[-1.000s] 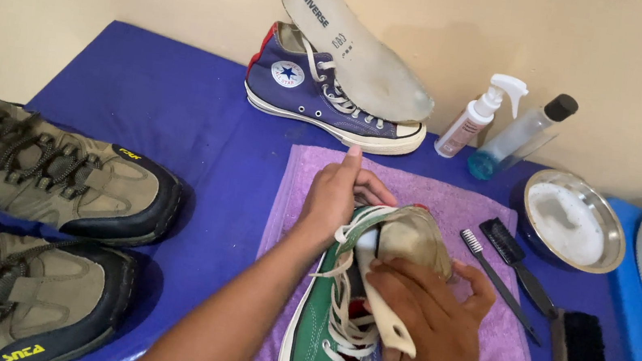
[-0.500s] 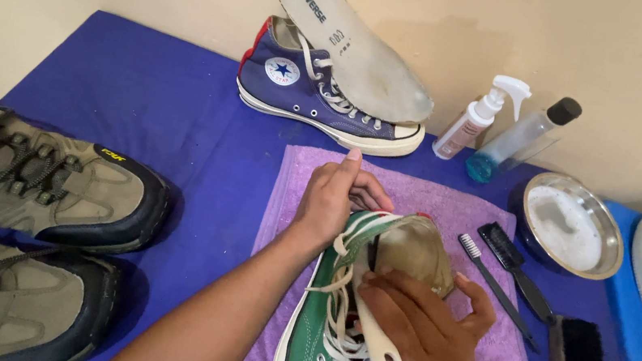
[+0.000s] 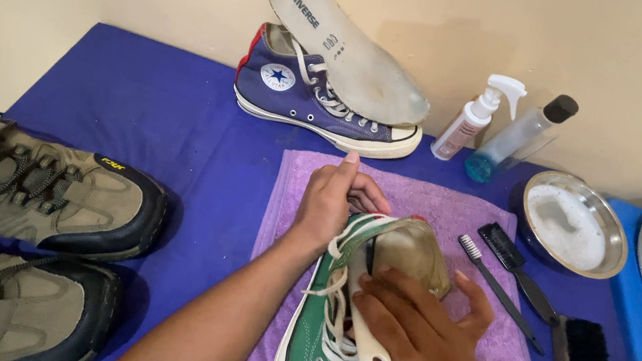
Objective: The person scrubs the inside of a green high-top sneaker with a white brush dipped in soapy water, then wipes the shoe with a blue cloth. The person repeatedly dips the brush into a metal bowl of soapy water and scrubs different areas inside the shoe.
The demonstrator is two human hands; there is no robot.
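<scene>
Green sneaker lies on purple towel near desk's front edge, left hand fingers curled gripping its collar, right hand fingers spread over the insole; best to steady shoe, draw insole out evenly.

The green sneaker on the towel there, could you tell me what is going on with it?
A person steadies the green sneaker, which lies on a purple towel, with the left hand at its heel opening. The right hand grips the worn insole, which is partly out of the shoe. A blue sneaker stands behind with its own insole resting on top. Brushes, a foamy metal bowl and two bottles sit to the right, hiking shoes to the left.
</scene>
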